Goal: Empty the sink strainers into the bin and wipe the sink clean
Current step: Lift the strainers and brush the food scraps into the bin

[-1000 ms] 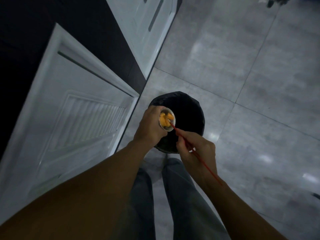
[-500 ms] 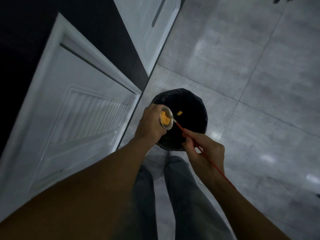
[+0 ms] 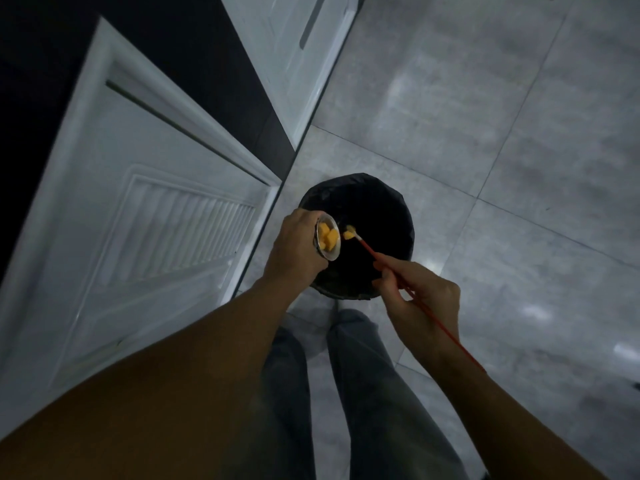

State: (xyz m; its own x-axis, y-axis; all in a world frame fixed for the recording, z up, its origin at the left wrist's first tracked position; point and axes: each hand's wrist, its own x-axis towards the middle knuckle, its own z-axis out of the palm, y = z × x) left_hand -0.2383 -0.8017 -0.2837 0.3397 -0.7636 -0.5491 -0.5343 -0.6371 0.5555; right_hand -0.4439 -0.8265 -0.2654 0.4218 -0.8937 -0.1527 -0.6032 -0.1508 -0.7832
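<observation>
Biggest thing here is the grey tiled floor [image 3: 519, 140], filling everything from 12 round to 5 o'clock. Then two white panelled cabinet doors: one big one [image 3: 145, 209] at 9 o'clock with a ribbed panel in it, and a second one [image 3: 294, 57] up at 12 o'clock, with a dark gap between them. Two legs in grey trousers [image 3: 377, 393] come up from 6 o'clock. Dead centre sits one round bin [image 3: 377, 216] with a black liner, standing on the floor just beside the big door's corner. Two bare hands over it. The left hand [image 3: 294, 251], at about 9 o'clock of the bin, has its fingers curled tight round one small metal sink strainer [image 3: 328, 239], tipped on its side so the open mouth faces the bin. I count roughly three yellow food chunks [image 3: 327, 237] still sitting in it, hard to be sure. The right hand [image 3: 422, 299], at 5 o'clock of the bin, pinches one thin red stick [image 3: 377, 261] between thumb and fingers, other fingers folded in. The stick's tip is just beside the strainer mouth with one more yellow chunk [image 3: 349, 233] at it, over the bin's dark opening.
</observation>
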